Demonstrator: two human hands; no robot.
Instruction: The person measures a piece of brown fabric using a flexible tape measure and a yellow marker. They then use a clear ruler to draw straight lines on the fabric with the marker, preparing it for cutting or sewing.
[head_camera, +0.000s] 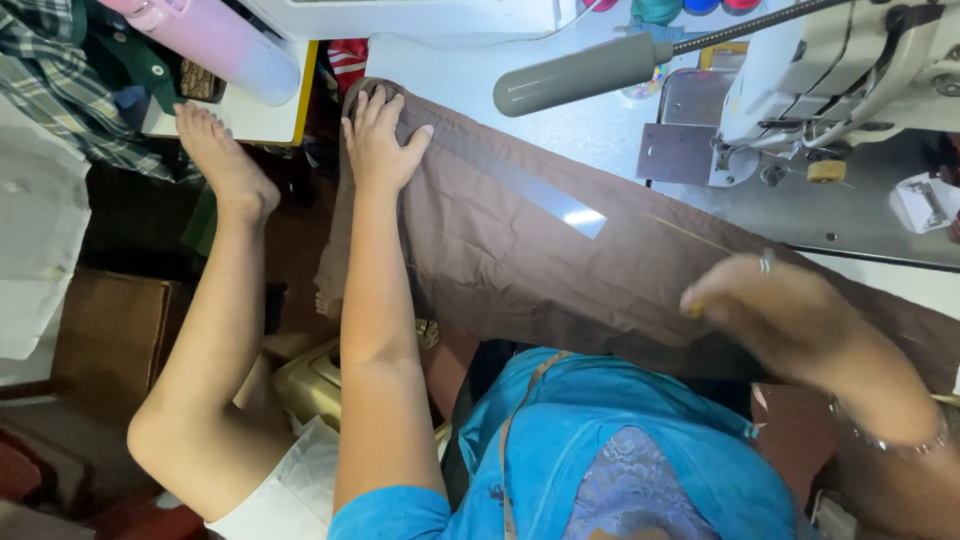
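Two hands on long brown woven cloth (520, 250) draped over sewing table, long axis left-to-right. Left hand (378, 140) flat, fingers spread, pinning far end. Right hand (770, 300) blurred, fingers curled near cloth; grip unclear. Thin metal ruler (545, 195) between.

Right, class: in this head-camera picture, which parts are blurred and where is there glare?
Head view: the right hand is smeared by motion blur; the left hand on the brown fabric is sharp; glare whitens one end of the metal ruler; the grey lamp head looks soft.
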